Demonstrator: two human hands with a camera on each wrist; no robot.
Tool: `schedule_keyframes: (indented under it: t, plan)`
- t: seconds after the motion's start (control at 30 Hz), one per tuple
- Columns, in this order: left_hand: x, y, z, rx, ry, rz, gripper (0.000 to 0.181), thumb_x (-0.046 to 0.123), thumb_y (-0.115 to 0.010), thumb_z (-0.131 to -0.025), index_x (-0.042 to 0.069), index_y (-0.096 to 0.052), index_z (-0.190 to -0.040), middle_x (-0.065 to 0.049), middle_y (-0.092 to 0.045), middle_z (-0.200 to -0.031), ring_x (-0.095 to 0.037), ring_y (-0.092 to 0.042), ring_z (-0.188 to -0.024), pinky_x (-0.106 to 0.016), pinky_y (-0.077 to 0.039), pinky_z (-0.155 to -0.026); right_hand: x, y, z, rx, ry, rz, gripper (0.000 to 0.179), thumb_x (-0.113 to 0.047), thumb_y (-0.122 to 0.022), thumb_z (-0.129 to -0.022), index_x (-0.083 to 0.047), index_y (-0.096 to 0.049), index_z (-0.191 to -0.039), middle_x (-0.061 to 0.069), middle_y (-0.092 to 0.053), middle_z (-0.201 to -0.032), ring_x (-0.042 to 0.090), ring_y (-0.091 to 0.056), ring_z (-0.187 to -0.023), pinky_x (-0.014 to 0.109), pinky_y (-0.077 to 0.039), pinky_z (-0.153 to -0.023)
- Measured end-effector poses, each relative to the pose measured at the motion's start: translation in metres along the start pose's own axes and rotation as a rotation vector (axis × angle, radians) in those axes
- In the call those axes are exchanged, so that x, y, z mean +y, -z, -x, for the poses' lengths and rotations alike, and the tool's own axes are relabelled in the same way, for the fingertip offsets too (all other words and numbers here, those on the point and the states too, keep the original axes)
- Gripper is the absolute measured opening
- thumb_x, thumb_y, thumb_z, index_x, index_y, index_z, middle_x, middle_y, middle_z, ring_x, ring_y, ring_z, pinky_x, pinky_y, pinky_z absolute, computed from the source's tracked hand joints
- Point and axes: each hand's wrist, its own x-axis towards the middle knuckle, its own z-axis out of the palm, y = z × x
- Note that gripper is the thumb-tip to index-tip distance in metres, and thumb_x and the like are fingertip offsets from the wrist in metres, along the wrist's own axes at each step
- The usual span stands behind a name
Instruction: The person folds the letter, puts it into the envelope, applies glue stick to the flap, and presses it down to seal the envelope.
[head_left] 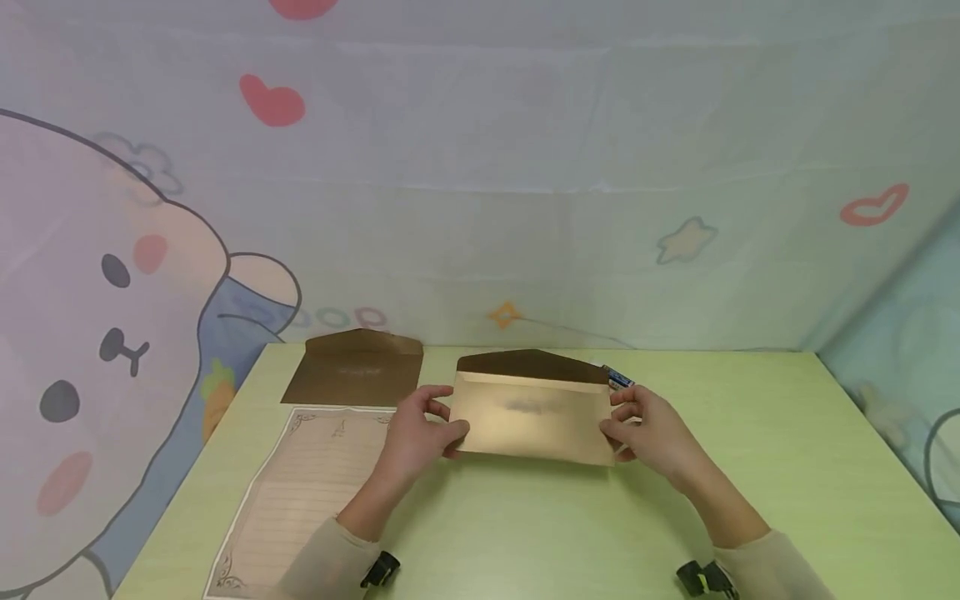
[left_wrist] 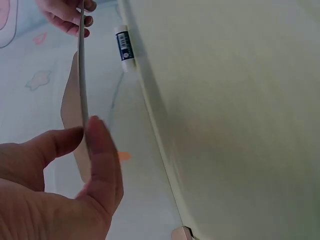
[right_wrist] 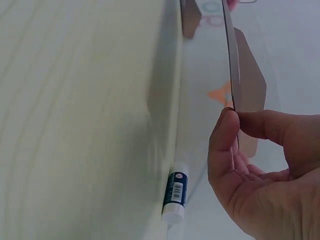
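A gold envelope [head_left: 534, 421] with its darker flap [head_left: 532, 365] raised is held up above the table by both hands. My left hand [head_left: 426, 423] pinches its left edge between thumb and fingers. At the opposite edge my right hand [head_left: 651, 429] pinches it the same way. Both wrist views show the envelope nearly edge-on, its flap [left_wrist: 72, 100] leaning away on one side. Just behind the right end lies a glue stick [head_left: 618, 377] with a dark blue label, partly covered in the head view; the right wrist view shows the glue stick [right_wrist: 175, 196] whole.
A second brown envelope [head_left: 352, 375], flap up, lies at the table's back left. In front of it is a lined, ornate-bordered sheet of letter paper [head_left: 300, 492], partly under the left forearm. A printed cloth [head_left: 480, 167] hangs behind the table [head_left: 750, 467].
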Motion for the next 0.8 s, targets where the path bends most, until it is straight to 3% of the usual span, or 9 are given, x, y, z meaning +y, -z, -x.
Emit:
schedule_keyframes:
  t: [0.13, 0.23, 0.47, 0.63, 0.8]
  plan:
    - [-0.003, -0.001, 0.001, -0.017, -0.019, -0.23, 0.045, 0.007, -0.08, -0.087, -0.002, -0.066, -0.129, -0.009, -0.064, -0.099, -0.016, -0.058, -0.06, -0.031, -0.05, -0.059, 0.005, 0.0, 0.0, -0.004, -0.017, 0.095, 0.04, -0.007, -0.071, -0.101, 0.007, -0.051, -0.132, 0.015, -0.061, -0.103, 0.024, -0.069, -0.076, 0.039, -0.064, -0.066]
    - [-0.002, -0.001, 0.002, -0.051, -0.023, -0.324, 0.043, 0.01, -0.081, -0.088, -0.004, -0.067, -0.126, -0.007, -0.066, -0.097, -0.017, -0.056, -0.066, -0.032, -0.049, -0.062, 0.008, -0.001, -0.001, -0.013, -0.035, 0.158, 0.038, -0.006, -0.071, -0.1, 0.008, -0.053, -0.13, 0.014, -0.062, -0.101, 0.023, -0.068, -0.073, 0.039, -0.063, -0.064]
    - [-0.003, -0.002, 0.003, -0.142, -0.005, -0.419, 0.039, 0.01, -0.08, -0.089, -0.007, -0.069, -0.123, -0.004, -0.066, -0.092, -0.016, -0.06, -0.075, -0.032, -0.052, -0.067, 0.011, -0.001, -0.003, -0.019, -0.049, 0.299, 0.036, -0.007, -0.072, -0.098, 0.011, -0.058, -0.126, 0.01, -0.062, -0.096, 0.018, -0.063, -0.07, 0.036, -0.058, -0.061]
    - [-0.003, -0.002, 0.003, -0.211, -0.007, -0.446, 0.038, 0.007, -0.076, -0.091, -0.01, -0.069, -0.124, -0.003, -0.065, -0.088, -0.014, -0.06, -0.069, -0.03, -0.051, -0.062, 0.015, -0.001, -0.003, -0.042, -0.041, 0.367, 0.036, -0.008, -0.072, -0.096, 0.012, -0.061, -0.124, 0.007, -0.062, -0.09, 0.017, -0.058, -0.064, 0.035, -0.051, -0.06]
    - [-0.003, -0.003, 0.003, -0.265, -0.021, -0.491, 0.04, 0.006, -0.073, -0.092, -0.014, -0.068, -0.126, -0.002, -0.064, -0.083, -0.013, -0.058, -0.064, -0.028, -0.048, -0.059, 0.019, -0.003, -0.003, -0.075, -0.066, 0.396, 0.036, -0.01, -0.072, -0.097, 0.011, -0.062, -0.124, 0.006, -0.062, -0.087, 0.019, -0.059, -0.06, 0.035, -0.052, -0.06]
